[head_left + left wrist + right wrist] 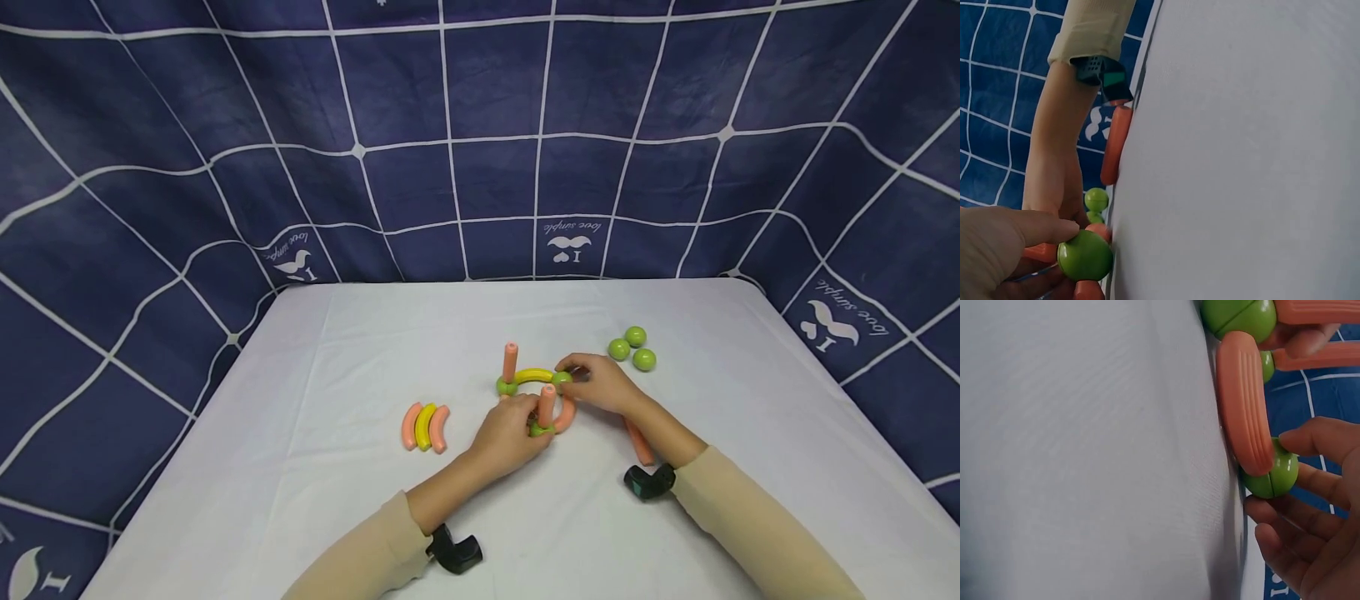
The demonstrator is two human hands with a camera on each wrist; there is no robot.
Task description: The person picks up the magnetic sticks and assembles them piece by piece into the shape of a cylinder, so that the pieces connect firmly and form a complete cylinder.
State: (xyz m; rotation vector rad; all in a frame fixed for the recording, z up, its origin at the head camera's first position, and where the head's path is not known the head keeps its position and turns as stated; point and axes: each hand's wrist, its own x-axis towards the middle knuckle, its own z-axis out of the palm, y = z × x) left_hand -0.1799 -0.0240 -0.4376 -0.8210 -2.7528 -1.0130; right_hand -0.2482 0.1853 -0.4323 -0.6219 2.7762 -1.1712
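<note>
A ring-like toy frame of green balls and curved rods lies on the table between both hands. My left hand [508,435] grips the front green ball [1085,256], from which a straight orange rod [547,407] stands up. With thumb and fingers my right hand [606,385] pinches the right green ball [1280,472]. A curved orange rod [1244,403] joins these two balls. At the back, a yellow curved rod [534,375] runs from the right ball to a left ball [506,387] bearing another upright orange rod [510,362]. The frame's left side is partly hidden by my left hand.
Left of the hands lie two orange curved rods [410,426] with a yellow curved rod [425,427] between them. Several loose green balls [635,337] sit at the back right. A straight orange rod [639,442] lies partly under the right forearm on the white tablecloth [337,350].
</note>
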